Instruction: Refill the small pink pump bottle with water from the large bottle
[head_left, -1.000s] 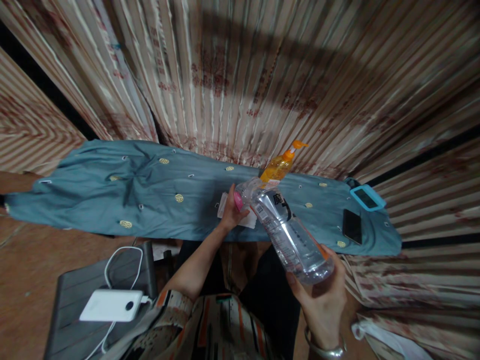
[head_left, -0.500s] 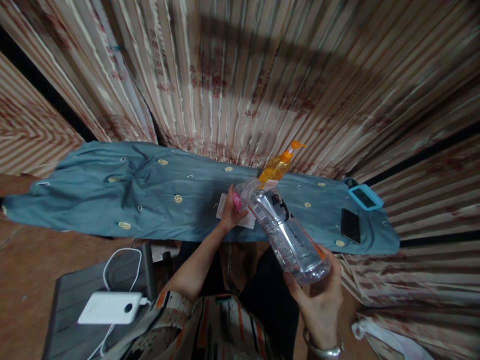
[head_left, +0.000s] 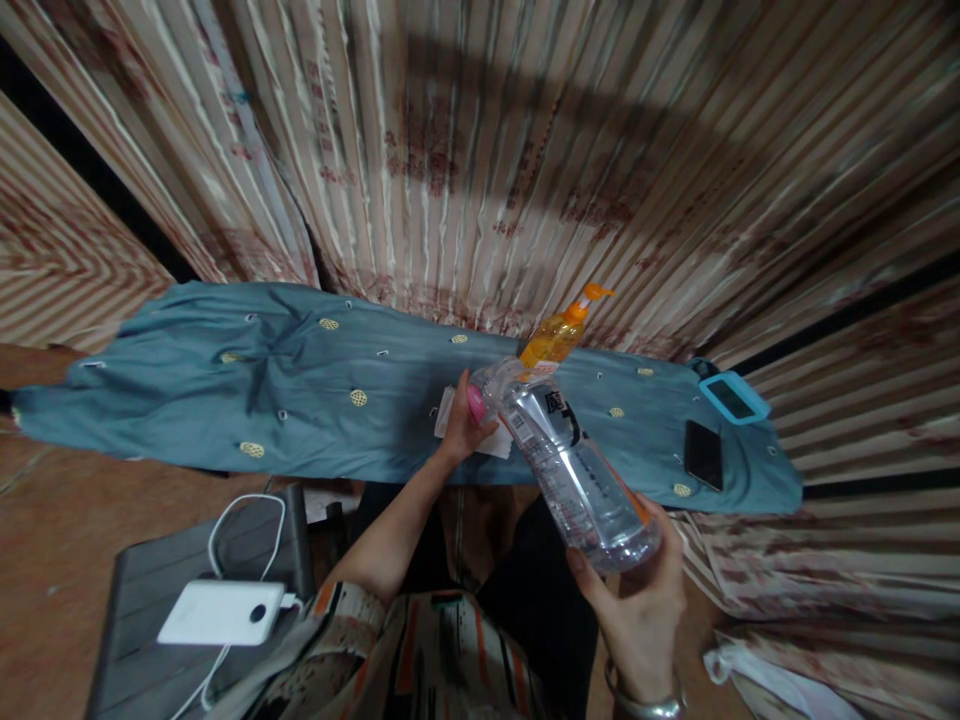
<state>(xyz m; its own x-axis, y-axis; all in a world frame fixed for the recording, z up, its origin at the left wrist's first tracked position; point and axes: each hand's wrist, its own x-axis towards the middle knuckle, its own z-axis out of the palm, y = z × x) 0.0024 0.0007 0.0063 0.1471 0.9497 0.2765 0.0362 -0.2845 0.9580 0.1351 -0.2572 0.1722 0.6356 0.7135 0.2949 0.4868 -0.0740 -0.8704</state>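
A large clear plastic bottle [head_left: 574, 475] with dark print on its label is tilted over the front edge of the cloth-covered table, its cap end up and to the left. My left hand [head_left: 463, 428] is closed around that end, at the pink cap [head_left: 476, 403]. At the lower right, my right hand [head_left: 637, 605] grips the bottle's base, thumb on the near side. White paper [head_left: 495, 441] lies on the cloth beneath my left hand, partly hidden. Just behind the bottle stands an orange pump bottle [head_left: 551, 340] with yellow-orange liquid.
A patterned teal cloth [head_left: 300, 390] covers the long narrow table. On its right end lie a black phone [head_left: 703, 455] and a light-blue-framed device [head_left: 733, 398]. A white power bank [head_left: 221, 612] with a cable rests on a grey seat [head_left: 142, 590]. Striped curtains [head_left: 480, 150] hang behind.
Both hands keep their hold on the plastic bottle, nearly still. The whole view has shifted very slightly; nothing else visibly differs.
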